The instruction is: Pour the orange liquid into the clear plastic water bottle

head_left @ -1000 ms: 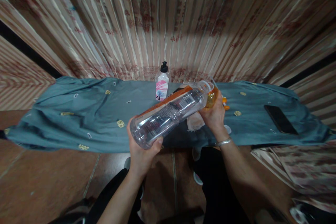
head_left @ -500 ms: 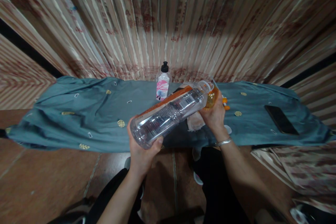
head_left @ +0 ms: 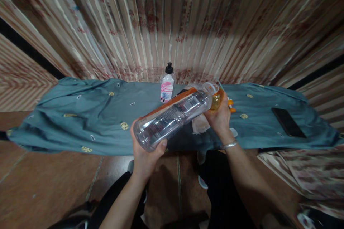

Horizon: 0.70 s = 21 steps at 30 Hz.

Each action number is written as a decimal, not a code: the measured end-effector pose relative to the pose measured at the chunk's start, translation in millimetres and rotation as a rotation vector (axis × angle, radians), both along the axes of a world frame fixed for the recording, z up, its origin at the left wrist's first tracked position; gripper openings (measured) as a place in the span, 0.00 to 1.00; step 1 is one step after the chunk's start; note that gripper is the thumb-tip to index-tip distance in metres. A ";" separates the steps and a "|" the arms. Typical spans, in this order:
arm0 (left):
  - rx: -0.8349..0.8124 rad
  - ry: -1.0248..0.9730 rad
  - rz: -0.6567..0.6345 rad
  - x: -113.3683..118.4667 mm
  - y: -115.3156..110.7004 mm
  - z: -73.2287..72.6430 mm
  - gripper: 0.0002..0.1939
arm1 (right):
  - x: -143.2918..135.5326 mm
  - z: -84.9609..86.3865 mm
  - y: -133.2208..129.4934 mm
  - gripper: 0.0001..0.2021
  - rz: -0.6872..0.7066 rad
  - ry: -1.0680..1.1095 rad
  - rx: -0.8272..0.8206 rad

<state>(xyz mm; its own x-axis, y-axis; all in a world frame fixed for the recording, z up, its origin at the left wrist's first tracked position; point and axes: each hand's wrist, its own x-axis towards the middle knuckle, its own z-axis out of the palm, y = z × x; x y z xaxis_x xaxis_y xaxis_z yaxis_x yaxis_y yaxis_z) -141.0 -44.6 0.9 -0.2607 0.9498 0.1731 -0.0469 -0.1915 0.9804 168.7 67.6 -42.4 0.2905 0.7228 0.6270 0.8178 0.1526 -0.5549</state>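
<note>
A large clear plastic bottle with an orange label lies tilted across the middle, its base at the lower left and its neck at the upper right. My left hand is wrapped round the base. At the neck, my right hand grips a clear container with amber liquid in it; the bottle's mouth meets the container's opening. Behind the large bottle stands a small upright bottle with a pink label and black cap. Part of the container is hidden by my right fingers.
A blue-green patterned cloth covers the long narrow surface. A black phone lies at the right. Near my right hand are an orange object, a pale cloth and a small white disc. Pleated curtains hang behind.
</note>
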 end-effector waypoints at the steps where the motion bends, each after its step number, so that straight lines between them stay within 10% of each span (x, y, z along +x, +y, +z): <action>1: 0.011 -0.004 0.022 1.4 0.2 -0.5 0.48 | -0.4 0.0 -0.1 0.49 -0.003 0.002 -0.002; 21: 0.056 -0.017 0.133 11.6 1.4 -5.7 0.51 | -5.7 7.7 -2.6 0.47 0.015 0.043 -0.012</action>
